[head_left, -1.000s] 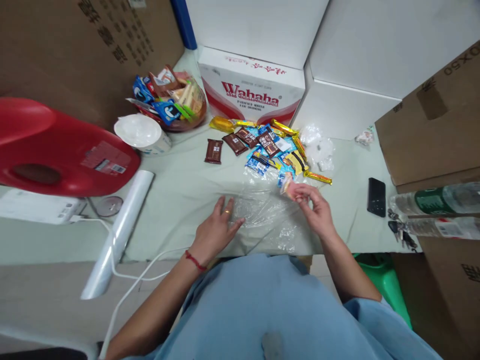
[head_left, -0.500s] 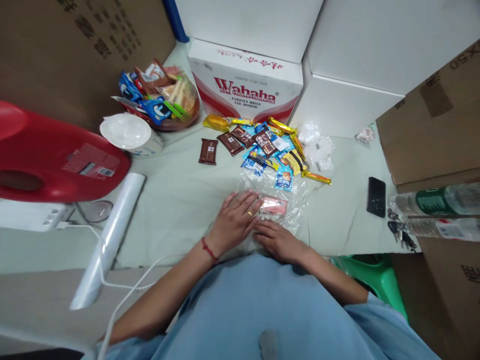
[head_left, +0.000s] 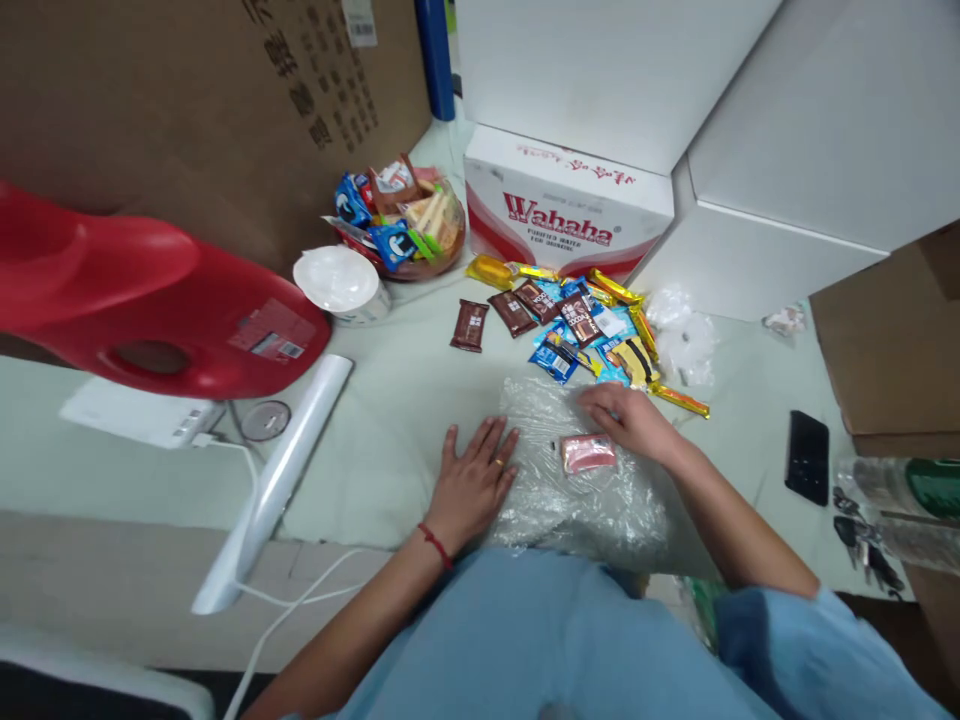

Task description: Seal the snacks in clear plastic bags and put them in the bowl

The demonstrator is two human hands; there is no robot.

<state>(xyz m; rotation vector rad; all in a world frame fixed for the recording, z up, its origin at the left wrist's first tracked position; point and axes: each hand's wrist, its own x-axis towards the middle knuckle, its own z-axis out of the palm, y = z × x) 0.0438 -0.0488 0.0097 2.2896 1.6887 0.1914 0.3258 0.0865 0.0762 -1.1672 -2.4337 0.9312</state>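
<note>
My left hand (head_left: pixel 474 482) lies flat with its fingers spread, at the left edge of a crinkled sheet of clear plastic film (head_left: pixel 540 510). It wears a ring and a red string bracelet at the wrist. A small pink packet (head_left: pixel 588 454) rests on the film between my hands. My right hand (head_left: pixel 634 420) is closed at the film's far edge, its fingertips pinched on the film. Just beyond it are blue packets (head_left: pixel 555 357), brown cocoa packets (head_left: pixel 469 326) and yellow-wrapped sticks (head_left: pixel 681 401).
At the left stand a red jug (head_left: pixel 180 310), a white tub (head_left: pixel 339 283) and a bowl of snacks (head_left: pixel 442 262). A white roll (head_left: pixel 277 480) and cable lie nearby. A Wahaha box (head_left: pixel 570 215) stands behind. At right are a phone (head_left: pixel 808 458), keys (head_left: pixel 862 548) and bottles (head_left: pixel 930 487).
My hands have moved apart; the right went up and right to the film's far edge, and the left spread flat. The film now lies more spread out. The camera view has shifted left.
</note>
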